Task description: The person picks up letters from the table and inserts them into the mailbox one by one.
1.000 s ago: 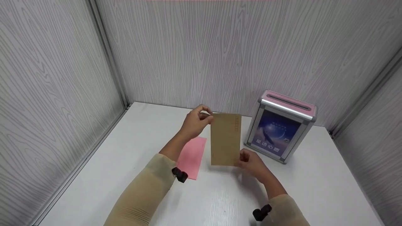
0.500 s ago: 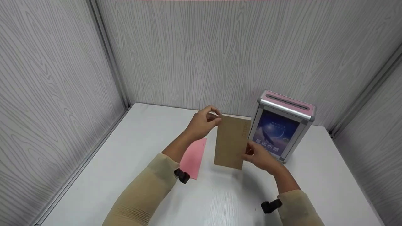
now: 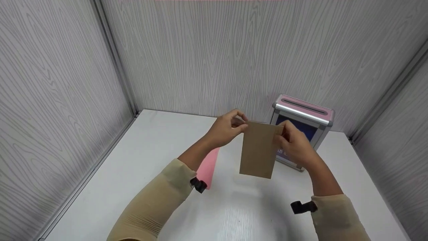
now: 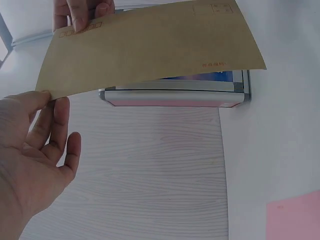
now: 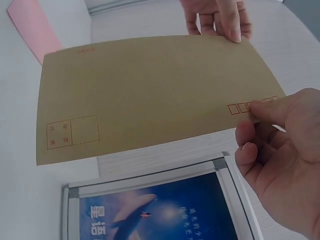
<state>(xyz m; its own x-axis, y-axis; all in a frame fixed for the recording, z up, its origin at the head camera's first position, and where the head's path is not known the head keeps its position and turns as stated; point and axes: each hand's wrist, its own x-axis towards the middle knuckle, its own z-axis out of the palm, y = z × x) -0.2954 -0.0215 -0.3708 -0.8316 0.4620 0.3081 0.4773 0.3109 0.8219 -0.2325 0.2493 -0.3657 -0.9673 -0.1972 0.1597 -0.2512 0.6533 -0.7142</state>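
Two hands hold one brown envelope upright in the air above the white table, its long side vertical. The left hand pinches the top left corner between thumb and fingertips; the right hand pinches the top right corner the same way — both are clamped on the paper, and the lower end hangs free. On the printed face, seen from the right wrist, a row of small red boxes sits by the right thumb and a stamp frame lies at the far end.

Lower on the table, partly hidden behind the left forearm, lies a pink envelope, flat and well apart from the brown one.

Behind the brown envelope and the right hand stands a metal-framed box with a pink top and a slot in it — its blue picture front is largely covered by hand and paper. Grey wood-grain walls close the table in on three sides.
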